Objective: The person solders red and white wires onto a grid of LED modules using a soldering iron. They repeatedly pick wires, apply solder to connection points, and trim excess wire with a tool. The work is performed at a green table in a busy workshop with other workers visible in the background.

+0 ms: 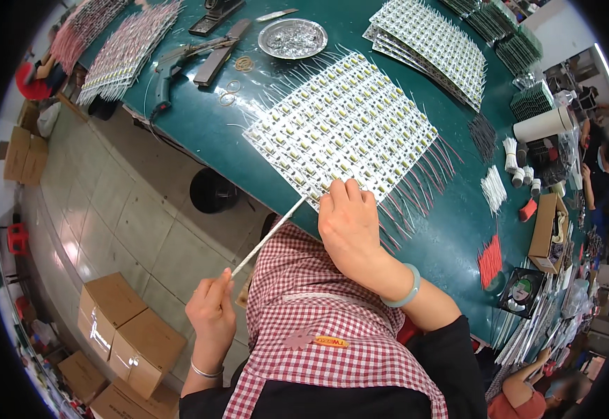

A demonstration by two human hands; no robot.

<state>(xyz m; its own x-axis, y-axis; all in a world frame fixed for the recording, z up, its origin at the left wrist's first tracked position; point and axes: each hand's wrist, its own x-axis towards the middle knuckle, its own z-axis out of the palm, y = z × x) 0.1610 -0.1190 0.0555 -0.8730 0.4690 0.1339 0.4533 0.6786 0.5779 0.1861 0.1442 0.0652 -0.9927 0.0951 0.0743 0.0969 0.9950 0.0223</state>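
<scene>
A white circuit board panel (346, 119) with rows of small yellow parts lies on the green table, at an angle to its near edge. White wires stick out along its far left side, red and white ones along its right side. My right hand (350, 223) is closed at the panel's near corner, fingertips bent over its top; the thumb is hidden. My left hand (211, 307), closed, grips the lower end of a thin white strip (266, 238) out past the table edge. From there the strip runs up to the panel's near corner, beside my right fingers.
A soldering iron (163, 87), a round metal dish (292, 38) and rubber bands (230, 93) lie beyond the panel. More panels (430, 42) are stacked at the far right. Bundles of red wires (489, 262) and white wires (493, 190) lie to the right. Cardboard boxes (147, 349) stand on the floor at left.
</scene>
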